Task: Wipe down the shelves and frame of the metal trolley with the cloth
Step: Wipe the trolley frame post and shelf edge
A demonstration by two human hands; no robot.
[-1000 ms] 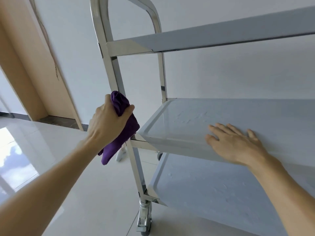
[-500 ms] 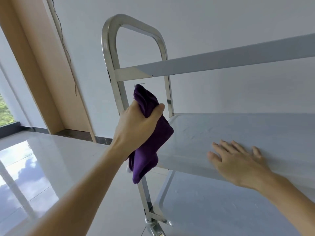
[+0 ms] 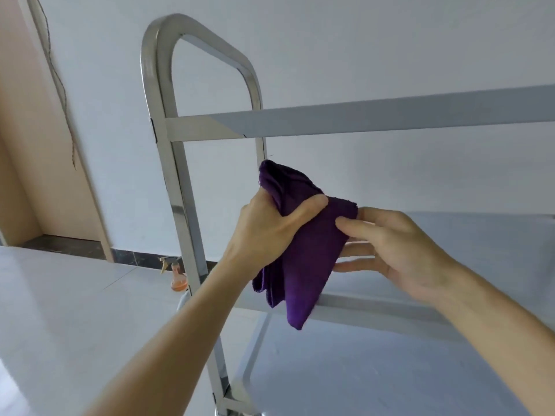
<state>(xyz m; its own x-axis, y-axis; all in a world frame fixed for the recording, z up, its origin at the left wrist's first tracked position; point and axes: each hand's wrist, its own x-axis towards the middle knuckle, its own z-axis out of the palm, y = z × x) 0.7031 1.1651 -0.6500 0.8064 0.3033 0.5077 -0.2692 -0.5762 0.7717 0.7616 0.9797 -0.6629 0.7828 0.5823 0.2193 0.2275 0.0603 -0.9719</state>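
A purple cloth hangs bunched in mid-air in front of the metal trolley's middle shelf. My left hand grips its upper part in a fist. My right hand pinches the cloth's right edge between thumb and fingers, its other fingers spread behind the fabric. The trolley's looped steel frame rises just left of my hands. The top shelf is seen edge-on above them, the middle shelf lies behind my right hand, and the bottom shelf is below.
A spray bottle with orange liquid stands on the glossy tiled floor behind the frame post. A white wall is close behind the trolley, and a beige door frame stands at the left.
My left hand carried the cloth off the frame post and to the right. My right hand lifted off the middle shelf and took hold of the cloth's edge. The view tilted upward.
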